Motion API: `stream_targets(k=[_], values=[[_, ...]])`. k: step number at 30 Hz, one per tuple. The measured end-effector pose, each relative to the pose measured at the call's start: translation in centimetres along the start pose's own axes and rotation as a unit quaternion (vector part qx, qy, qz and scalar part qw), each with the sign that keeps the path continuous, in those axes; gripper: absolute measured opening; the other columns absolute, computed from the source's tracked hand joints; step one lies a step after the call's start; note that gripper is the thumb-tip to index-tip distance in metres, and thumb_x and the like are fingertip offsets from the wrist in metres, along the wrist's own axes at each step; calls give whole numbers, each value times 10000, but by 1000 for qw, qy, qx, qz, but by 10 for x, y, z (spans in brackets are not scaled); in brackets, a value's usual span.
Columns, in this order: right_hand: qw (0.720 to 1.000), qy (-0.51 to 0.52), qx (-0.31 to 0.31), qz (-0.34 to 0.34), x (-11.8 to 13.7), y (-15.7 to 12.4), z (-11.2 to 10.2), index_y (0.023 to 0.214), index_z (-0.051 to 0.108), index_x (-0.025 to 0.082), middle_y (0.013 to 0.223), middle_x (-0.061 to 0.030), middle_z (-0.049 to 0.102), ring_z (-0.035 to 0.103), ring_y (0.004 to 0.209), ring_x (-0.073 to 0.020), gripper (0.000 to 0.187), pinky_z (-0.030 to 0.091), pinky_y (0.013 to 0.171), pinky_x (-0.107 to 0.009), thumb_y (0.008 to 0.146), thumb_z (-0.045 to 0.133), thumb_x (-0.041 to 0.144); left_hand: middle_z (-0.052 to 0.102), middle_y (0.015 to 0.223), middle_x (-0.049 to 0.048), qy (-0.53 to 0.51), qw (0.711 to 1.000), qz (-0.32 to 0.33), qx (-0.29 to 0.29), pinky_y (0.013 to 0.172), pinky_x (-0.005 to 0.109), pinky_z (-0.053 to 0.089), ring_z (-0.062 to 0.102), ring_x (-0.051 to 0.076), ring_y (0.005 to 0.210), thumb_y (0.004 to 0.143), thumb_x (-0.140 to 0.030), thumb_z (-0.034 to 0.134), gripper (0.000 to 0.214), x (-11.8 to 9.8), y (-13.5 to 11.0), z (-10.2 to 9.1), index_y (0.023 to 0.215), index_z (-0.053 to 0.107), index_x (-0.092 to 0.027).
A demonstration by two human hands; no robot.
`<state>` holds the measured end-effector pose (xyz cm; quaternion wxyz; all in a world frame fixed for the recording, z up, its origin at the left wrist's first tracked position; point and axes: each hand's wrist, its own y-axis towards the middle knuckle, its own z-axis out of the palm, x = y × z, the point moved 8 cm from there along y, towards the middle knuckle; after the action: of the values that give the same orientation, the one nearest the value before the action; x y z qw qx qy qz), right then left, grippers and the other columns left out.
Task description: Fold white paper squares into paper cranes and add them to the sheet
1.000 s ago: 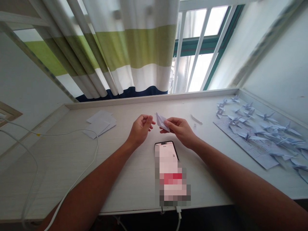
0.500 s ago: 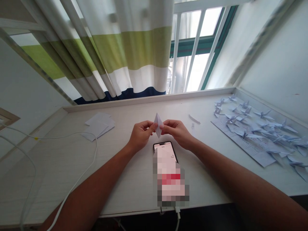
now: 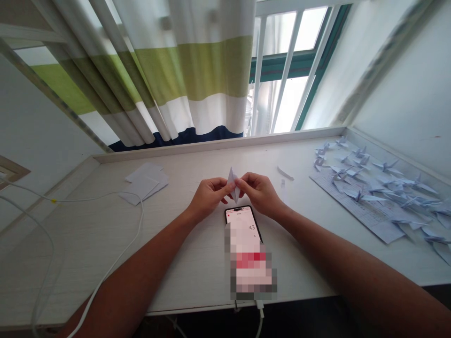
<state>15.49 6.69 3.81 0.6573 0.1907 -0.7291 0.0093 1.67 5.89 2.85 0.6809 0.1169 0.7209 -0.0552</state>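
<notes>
A small piece of white folded paper (image 3: 231,177), a narrow diamond pointed at top and bottom, is held upright between my two hands above the desk. My left hand (image 3: 210,196) pinches its left side between thumb and fingers. On the other side, my right hand (image 3: 258,190) grips it with the thumb across its face. The fingertips nearly meet and cover the paper's middle. Just below the hands lies a phone (image 3: 241,225) with a lit screen, partly blurred out.
Folded paper cranes (image 3: 359,195) crowd the desk's right side, some on a printed sheet (image 3: 382,230). Loose paper squares (image 3: 143,185) lie at left, beside a white cable (image 3: 141,211). Paper strips (image 3: 285,173) rest right of my hands. A raised rim (image 3: 211,144) edges the desk.
My right thumb has moved up and inward over the folded paper, which looks narrower and slightly turned. Both hands are closer together. The number on the phone screen differs.
</notes>
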Motion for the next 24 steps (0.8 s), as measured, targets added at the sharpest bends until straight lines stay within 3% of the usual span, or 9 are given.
stream_targets(k=[3,6,11,17,21,24], values=[[1000,15,3,1,-2,1,1,784,665,165,735,-30,667,595,678,-155,399,473,646,-288,833,717,558,737,743,65,-5,1000,-6,-1,582,263,546,673,166,676,765,-490,790,372,0,0,1,817,754,-123],[998,45,42,-11,-1,2,4,843,709,167,806,-30,681,599,750,-157,345,478,713,-295,857,706,512,734,748,59,-31,999,-7,23,612,276,563,669,159,667,739,-485,814,377,2,0,4,782,745,-117],[992,67,111,-8,2,1,9,741,724,166,757,-12,650,575,749,-147,335,456,742,-299,886,688,466,724,719,48,-73,994,-37,74,682,302,590,696,166,666,731,-464,831,375,8,-3,10,761,729,-105],[986,117,120,16,3,-1,14,815,773,174,897,-48,731,645,827,-171,275,495,786,-322,847,740,444,712,670,40,-42,997,-35,62,618,256,574,682,148,628,701,-406,864,333,8,-4,10,708,729,-101],[979,155,130,40,0,-5,19,829,778,172,810,-44,732,664,713,-168,304,518,708,-333,877,707,464,716,664,43,-23,997,-30,62,580,252,574,683,148,597,734,-405,841,323,4,-5,12,728,733,-101],[980,166,103,44,-3,-3,14,879,795,182,842,-53,745,680,759,-173,312,528,751,-340,887,693,477,736,679,63,-18,996,-40,76,567,273,588,718,185,608,759,-422,820,334,2,-8,14,765,728,-101]])
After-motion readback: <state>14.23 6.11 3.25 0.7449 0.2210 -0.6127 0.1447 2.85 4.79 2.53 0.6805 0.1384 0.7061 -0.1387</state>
